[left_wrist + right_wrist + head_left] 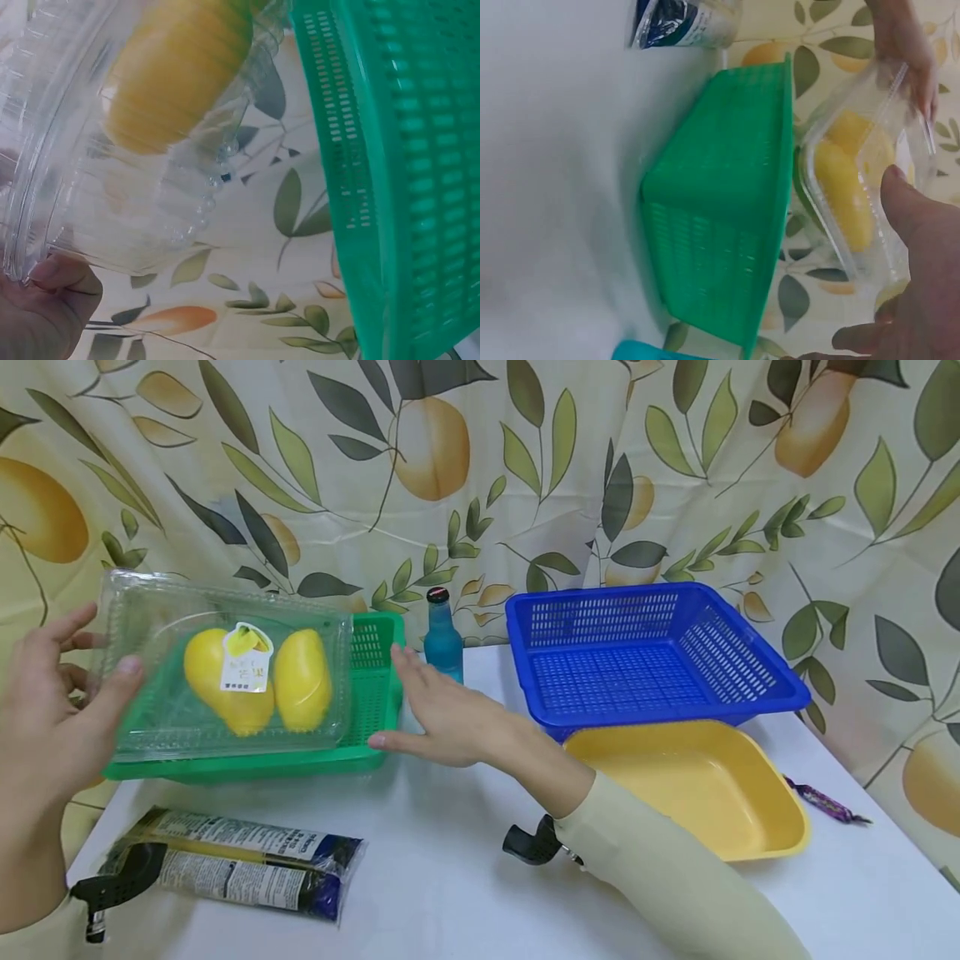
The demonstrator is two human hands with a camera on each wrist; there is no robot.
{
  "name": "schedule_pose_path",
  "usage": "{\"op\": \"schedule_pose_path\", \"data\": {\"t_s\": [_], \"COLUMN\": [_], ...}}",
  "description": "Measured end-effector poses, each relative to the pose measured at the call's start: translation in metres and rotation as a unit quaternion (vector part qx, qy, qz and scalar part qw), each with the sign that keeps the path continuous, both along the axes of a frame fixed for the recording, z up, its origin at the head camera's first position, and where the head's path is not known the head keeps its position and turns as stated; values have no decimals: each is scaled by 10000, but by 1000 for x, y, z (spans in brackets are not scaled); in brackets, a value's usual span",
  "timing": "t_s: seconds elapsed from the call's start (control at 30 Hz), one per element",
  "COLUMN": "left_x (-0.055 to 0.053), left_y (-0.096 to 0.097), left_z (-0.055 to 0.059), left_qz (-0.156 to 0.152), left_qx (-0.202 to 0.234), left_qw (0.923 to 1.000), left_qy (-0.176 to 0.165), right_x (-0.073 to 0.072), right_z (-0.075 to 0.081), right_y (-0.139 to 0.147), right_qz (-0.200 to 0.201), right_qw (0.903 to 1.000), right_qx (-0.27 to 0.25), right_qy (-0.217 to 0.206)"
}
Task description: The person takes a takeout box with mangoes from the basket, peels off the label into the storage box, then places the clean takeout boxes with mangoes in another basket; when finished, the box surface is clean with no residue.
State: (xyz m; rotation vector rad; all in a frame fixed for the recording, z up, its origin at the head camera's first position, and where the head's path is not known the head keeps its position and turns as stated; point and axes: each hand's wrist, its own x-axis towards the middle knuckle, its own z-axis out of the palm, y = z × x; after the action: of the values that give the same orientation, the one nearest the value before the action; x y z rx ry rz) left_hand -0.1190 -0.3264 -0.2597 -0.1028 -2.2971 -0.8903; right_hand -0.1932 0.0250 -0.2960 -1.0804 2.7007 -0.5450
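The mango clamshell (228, 681) is held pinched by the left hand (52, 718) above the green basket (247, 767), not yet set down, the right hand (450, 714) being spread alongside, contact unclear.

Head view: bright, evenly lit; soft shadows on near table (427, 877); glare on left box (165, 610). 2 wrist views: dimmer, hazy, slightly blurred.

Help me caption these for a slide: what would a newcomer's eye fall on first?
Most likely the clear plastic clamshell box, holding two yellow mangoes and gripped at its edge by the left hand, above the green basket at the left. Next, the large blue basket at the right rear of the white tabletop, with the yellow basin in front of it. Behind everything is fabric printed with fruit and leaves.
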Motion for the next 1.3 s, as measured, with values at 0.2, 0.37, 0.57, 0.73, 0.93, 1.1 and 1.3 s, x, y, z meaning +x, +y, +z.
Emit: {"op": "schedule_pose_path", "data": {"t_s": [0.2,0.37,0.57,0.73,0.93,1.1,1.3], "left_x": [8,16,24,29,27,29,42], "left_y": [7,17,33,42,58,76,81], "left_z": [4,6,6,1,-8,-15,-20], "left_qz": [-457,-857,-1384,-2079,-2547,-2689,-2759], "left_qx": [232,309,279,625,1045,662,660], "left_qw": [9986,9958,9897,9749,9572,9503,9346], "left_qy": [98,101,-256,-498,-895,-1421,-2143], "right_x": [8,12,18,23,29,29,34], "right_z": [3,1,-3,-4,-10,-21,-26], "right_y": [15,28,45,60,84,105,122], "right_qz": [121,181,270,397,458,495,451], "right_qw": [9990,9969,9946,9913,9861,9796,9814], "right_qx": [-386,-756,-989,-1256,-1578,-1904,-1785], "right_qy": [176,102,144,55,-262,-414,-541]}}
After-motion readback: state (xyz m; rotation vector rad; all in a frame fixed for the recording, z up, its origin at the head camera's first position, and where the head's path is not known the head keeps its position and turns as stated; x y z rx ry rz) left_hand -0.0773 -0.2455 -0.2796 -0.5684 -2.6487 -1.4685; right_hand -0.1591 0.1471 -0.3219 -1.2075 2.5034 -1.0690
